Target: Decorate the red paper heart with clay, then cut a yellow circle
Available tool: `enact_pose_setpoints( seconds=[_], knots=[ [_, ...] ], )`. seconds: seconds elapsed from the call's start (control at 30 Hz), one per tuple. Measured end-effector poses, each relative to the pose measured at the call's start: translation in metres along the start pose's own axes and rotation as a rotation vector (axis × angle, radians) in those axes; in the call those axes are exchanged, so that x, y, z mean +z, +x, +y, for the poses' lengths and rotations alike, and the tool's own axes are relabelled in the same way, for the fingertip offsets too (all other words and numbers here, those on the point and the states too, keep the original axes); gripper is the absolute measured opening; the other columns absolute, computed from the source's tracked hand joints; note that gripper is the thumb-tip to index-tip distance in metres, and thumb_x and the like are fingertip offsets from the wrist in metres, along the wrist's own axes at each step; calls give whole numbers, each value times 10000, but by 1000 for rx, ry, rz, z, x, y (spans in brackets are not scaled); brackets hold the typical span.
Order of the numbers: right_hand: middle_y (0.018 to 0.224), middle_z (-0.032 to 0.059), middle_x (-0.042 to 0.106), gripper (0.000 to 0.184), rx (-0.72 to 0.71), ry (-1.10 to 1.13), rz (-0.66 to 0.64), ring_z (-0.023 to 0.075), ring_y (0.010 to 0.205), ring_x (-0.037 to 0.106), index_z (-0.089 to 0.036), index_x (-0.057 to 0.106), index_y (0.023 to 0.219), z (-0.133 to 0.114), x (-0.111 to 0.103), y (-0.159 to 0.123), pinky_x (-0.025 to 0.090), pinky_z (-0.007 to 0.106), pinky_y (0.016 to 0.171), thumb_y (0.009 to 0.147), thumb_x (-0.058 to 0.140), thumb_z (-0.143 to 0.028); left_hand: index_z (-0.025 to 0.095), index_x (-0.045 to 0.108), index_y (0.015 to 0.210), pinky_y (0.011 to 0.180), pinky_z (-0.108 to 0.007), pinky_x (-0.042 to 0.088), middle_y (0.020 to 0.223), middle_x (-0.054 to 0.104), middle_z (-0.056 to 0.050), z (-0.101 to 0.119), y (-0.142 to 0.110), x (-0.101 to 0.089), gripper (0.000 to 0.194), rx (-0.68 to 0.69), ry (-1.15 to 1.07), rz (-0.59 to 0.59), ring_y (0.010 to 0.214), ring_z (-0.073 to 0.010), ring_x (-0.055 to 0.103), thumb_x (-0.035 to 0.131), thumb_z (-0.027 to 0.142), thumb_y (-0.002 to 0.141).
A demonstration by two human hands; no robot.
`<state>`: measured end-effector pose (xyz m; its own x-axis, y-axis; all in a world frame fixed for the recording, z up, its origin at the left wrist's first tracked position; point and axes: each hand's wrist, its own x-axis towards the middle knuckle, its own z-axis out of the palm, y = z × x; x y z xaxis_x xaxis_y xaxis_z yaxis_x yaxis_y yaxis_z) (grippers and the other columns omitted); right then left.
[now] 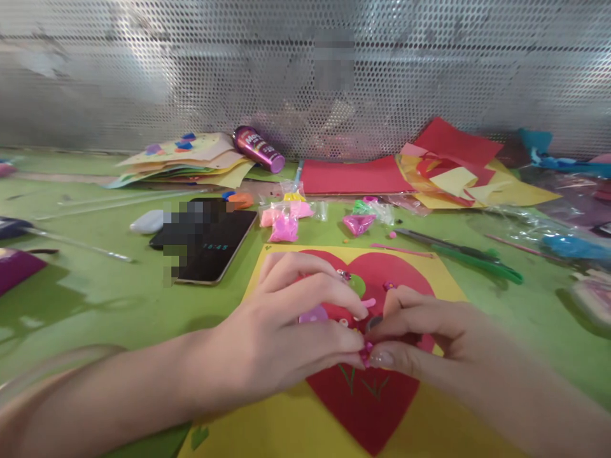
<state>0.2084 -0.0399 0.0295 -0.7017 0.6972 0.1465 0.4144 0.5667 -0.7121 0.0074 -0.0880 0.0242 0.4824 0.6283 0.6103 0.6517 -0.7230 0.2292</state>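
A red paper heart [363, 407] lies on a yellow sheet [238, 420] in front of me. Over its middle, the fingertips of my left hand [291, 318] and my right hand [424, 331] meet, both pinching a small shiny magenta piece [366, 353]. My fingers partly cover it, so its exact kind is unclear. Around them on the heart are a green round piece [357, 284], a purple round piece [314, 313], a pink strip [368, 303] and a small purple ornament [389, 286]. Thin green grass-like lines [351, 380] mark the heart below my fingers.
A dark phone [219, 245] and a white case [147, 222] lie left. Behind the sheet are small bags of pink clay [285, 226]. Green-handled scissors [482, 257] rest at right. Red paper [356, 175], a purple tumbler [259, 149] and stacked sheets [186, 159] line the metal partition [286, 70].
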Motion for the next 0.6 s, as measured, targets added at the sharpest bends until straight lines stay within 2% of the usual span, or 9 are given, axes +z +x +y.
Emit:
enact_pose_setpoints(
  seconds=[0.2, 0.37, 0.47, 0.6],
  knots=[
    [667, -23, 633, 137, 10, -20, 7, 110, 570, 566, -328, 707, 764, 1, 0, -1, 469, 209, 486, 758, 596, -408, 239, 655, 786, 877, -279, 323, 928, 636, 26, -3, -1, 2, 90, -4, -58, 23, 929, -160, 445, 567, 238, 805],
    [737, -6, 650, 159, 153, -21, -49, 137, 670, 583, -309, 714, 746, -3, -2, 0, 483, 226, 554, 734, 606, -424, 233, 650, 769, 849, -287, 383, 897, 633, 2, -3, 1, 7, 109, -48, -91, 89, 900, -151, 485, 552, 249, 814],
    [748, 4, 644, 181, 174, -28, -42, 136, 665, 576, -292, 712, 715, -5, -4, 0, 477, 221, 544, 728, 602, -435, 211, 637, 773, 784, -274, 440, 875, 630, -23, -1, 2, 7, 133, -119, -141, 57, 834, -137, 537, 526, 257, 830],
    [691, 7, 617, 196, 156, -36, 39, 126, 623, 560, -280, 707, 749, -7, -3, -2, 474, 217, 536, 746, 585, -433, 167, 607, 785, 664, -209, 484, 789, 631, -27, 4, 3, 4, 186, -300, -337, -34, 726, -106, 577, 456, 243, 864]
  ],
)
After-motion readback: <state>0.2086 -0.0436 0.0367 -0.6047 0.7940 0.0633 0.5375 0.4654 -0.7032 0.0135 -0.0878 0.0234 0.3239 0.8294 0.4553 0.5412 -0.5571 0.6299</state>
